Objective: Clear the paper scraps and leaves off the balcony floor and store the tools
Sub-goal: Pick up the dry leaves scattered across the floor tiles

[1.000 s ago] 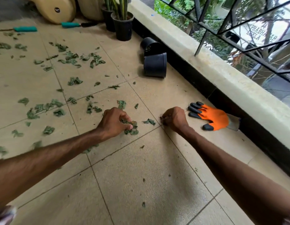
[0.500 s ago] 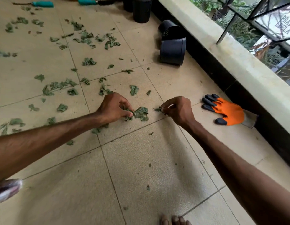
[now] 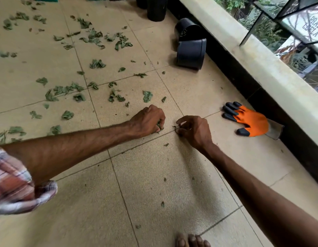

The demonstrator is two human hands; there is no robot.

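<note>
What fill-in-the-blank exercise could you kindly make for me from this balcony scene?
1. The left hand grips a bunch of green ____ against the floor tiles.
2. The glove beside the wall has black fingertips and an ____ body.
3. The nearer black pot lies on its ____.

Missing words: leaves; orange; side.
</note>
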